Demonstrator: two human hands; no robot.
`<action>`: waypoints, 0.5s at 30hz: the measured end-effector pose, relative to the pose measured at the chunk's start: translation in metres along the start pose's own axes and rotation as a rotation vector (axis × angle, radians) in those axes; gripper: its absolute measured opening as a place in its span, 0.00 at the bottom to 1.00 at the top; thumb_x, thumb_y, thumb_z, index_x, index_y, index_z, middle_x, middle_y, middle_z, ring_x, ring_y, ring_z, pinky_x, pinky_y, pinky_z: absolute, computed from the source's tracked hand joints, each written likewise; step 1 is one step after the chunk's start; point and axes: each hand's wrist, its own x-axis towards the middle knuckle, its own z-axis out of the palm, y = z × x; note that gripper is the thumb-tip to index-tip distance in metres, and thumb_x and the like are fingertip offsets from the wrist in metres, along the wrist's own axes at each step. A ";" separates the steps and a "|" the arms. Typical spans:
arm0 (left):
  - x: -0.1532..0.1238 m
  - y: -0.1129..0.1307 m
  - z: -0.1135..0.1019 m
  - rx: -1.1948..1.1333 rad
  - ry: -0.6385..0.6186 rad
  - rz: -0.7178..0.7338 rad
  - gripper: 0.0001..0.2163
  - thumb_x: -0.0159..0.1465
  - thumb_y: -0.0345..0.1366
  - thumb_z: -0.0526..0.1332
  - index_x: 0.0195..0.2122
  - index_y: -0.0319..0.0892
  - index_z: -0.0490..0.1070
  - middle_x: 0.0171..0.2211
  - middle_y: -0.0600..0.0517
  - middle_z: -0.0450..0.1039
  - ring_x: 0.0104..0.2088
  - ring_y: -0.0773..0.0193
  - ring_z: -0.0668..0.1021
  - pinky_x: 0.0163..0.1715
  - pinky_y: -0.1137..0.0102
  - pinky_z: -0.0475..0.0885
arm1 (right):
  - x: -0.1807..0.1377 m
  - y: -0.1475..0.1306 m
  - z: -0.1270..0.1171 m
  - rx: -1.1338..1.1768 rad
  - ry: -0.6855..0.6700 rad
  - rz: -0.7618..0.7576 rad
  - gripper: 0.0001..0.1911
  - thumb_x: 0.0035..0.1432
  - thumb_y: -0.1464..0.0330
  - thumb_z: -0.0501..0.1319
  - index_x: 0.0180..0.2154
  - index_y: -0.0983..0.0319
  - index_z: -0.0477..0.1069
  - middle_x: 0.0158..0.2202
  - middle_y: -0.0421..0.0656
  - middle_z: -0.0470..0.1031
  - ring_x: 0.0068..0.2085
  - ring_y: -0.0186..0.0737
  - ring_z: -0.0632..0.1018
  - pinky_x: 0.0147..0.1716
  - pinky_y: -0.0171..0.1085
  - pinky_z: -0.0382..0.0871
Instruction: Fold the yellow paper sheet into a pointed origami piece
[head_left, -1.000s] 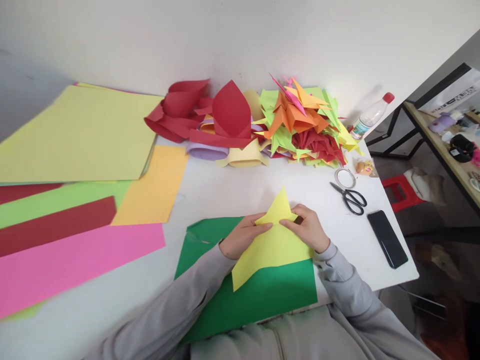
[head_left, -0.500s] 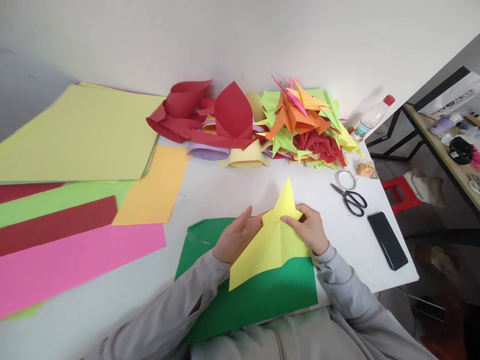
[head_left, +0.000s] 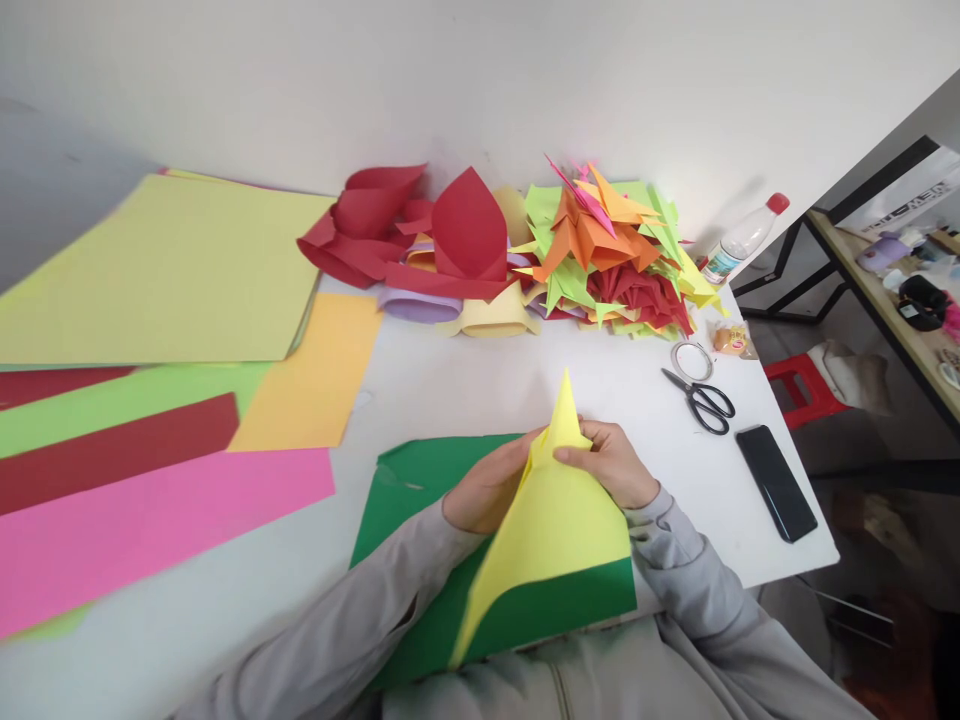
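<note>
A folded sheet of yellow paper (head_left: 562,530), with a sharp point at its top, is held up between both hands over a dark green sheet (head_left: 420,500) on the table. My right hand (head_left: 619,465) grips its right side, thumb pressed on the front near the folds and fingers behind. My left hand (head_left: 491,490) is at the left edge, its fingers reaching behind the paper and mostly hidden. The paper's lower left corner curls down toward my lap.
Large pale yellow sheets (head_left: 195,270) lie at left, above pink paper (head_left: 187,510). Red paper shapes (head_left: 471,230) and folded stars (head_left: 592,240) line the wall. Scissors (head_left: 701,402), tape (head_left: 691,361), a phone (head_left: 776,483) and a bottle (head_left: 746,240) are at right.
The yellow paper has turned and bent inward, its lower left corner swinging down. My left hand has moved right and closed in behind the paper; my right thumb shifted slightly lower.
</note>
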 end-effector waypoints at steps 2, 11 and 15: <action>0.006 -0.006 -0.001 -0.039 -0.021 0.013 0.26 0.54 0.50 0.68 0.51 0.40 0.75 0.42 0.44 0.80 0.43 0.49 0.80 0.40 0.63 0.74 | 0.001 0.001 0.003 -0.054 0.046 -0.023 0.17 0.42 0.59 0.74 0.32 0.63 0.78 0.35 0.41 0.77 0.30 0.36 0.78 0.31 0.35 0.74; 0.010 -0.013 -0.002 -0.083 0.139 0.093 0.23 0.53 0.40 0.71 0.49 0.38 0.76 0.45 0.40 0.79 0.45 0.49 0.80 0.46 0.59 0.73 | 0.002 0.006 0.008 -0.194 0.034 -0.021 0.20 0.41 0.56 0.73 0.31 0.63 0.77 0.24 0.37 0.75 0.25 0.34 0.75 0.24 0.33 0.69; 0.008 -0.010 -0.002 -0.036 0.225 0.124 0.22 0.52 0.41 0.72 0.47 0.37 0.77 0.43 0.41 0.80 0.38 0.54 0.81 0.36 0.66 0.75 | 0.001 0.006 0.004 -0.194 0.024 -0.062 0.25 0.50 0.47 0.65 0.29 0.64 0.77 0.24 0.40 0.75 0.25 0.33 0.74 0.26 0.33 0.68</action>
